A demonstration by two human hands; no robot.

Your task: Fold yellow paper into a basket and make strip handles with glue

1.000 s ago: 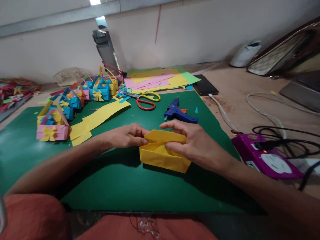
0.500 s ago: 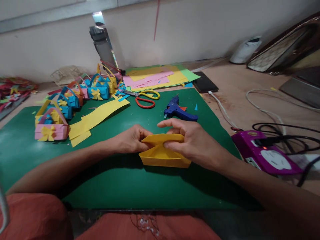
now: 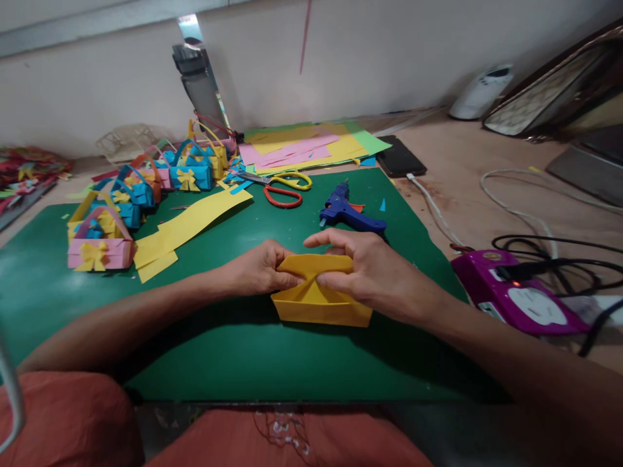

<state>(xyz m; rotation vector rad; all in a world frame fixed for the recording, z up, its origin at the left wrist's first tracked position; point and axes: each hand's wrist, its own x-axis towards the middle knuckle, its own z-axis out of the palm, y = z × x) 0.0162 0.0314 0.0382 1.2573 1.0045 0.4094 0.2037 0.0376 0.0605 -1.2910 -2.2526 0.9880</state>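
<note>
A yellow folded paper box sits low over the green mat, its near wall upright and its far flap raised. My left hand pinches its far left side, the thumb inside the fold. On the right, my right hand grips the far flap, with its thumb inside the box and its index finger stretched out above. The fingers behind the flap are hidden. Just beyond my right hand lies a blue glue gun. Scissors with red and yellow handles rest farther back.
Small paper baskets with bows stand in a row at the left, beside yellow paper strips. Coloured sheets, a phone and a bottle are at the back. A purple power socket with cables lies right.
Both hands keep their hold on the yellow paper box. My left thumb has pushed slightly further right into the fold, and the raised flap has shifted a little. The view has moved slightly.
</note>
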